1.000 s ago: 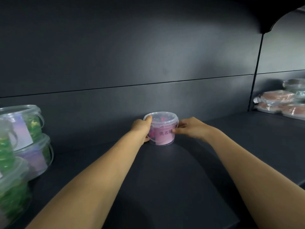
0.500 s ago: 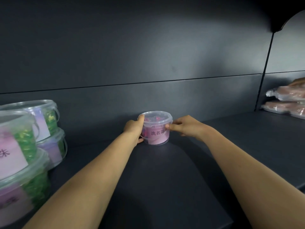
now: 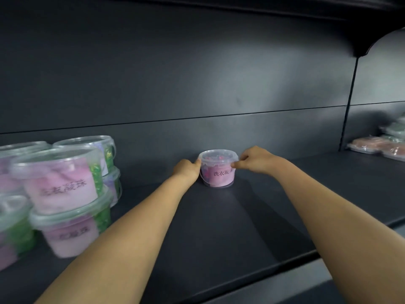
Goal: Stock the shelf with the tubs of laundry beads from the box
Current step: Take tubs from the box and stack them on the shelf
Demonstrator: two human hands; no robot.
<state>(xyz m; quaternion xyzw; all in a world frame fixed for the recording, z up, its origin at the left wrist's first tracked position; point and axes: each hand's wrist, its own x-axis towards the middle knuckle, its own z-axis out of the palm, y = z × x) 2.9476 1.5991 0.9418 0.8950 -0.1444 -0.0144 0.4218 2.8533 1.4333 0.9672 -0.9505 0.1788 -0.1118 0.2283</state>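
A small clear tub of pink laundry beads [image 3: 219, 172], with a pink label and a clear lid, stands upright on the dark shelf [image 3: 219, 227] near the back panel. My left hand [image 3: 187, 170] grips its left side, thumb at the rim. On the other side my right hand [image 3: 252, 160] holds the tub, fingertips pinching the wall just under the lid. Both arms reach far in.
Stacked tubs of green beads with pink labels [image 3: 63, 194] fill the shelf's left end, two high. Wrapped pinkish packs [image 3: 377, 145] lie in the neighbouring bay at right, past a vertical divider [image 3: 348, 102]. The shelf's front edge [image 3: 274, 268] runs across below my forearms.
The view has shifted, bringing more of the stacked tubs into sight at left. Both hands stay on the small tub, which has turned slightly, its label facing more to the front.
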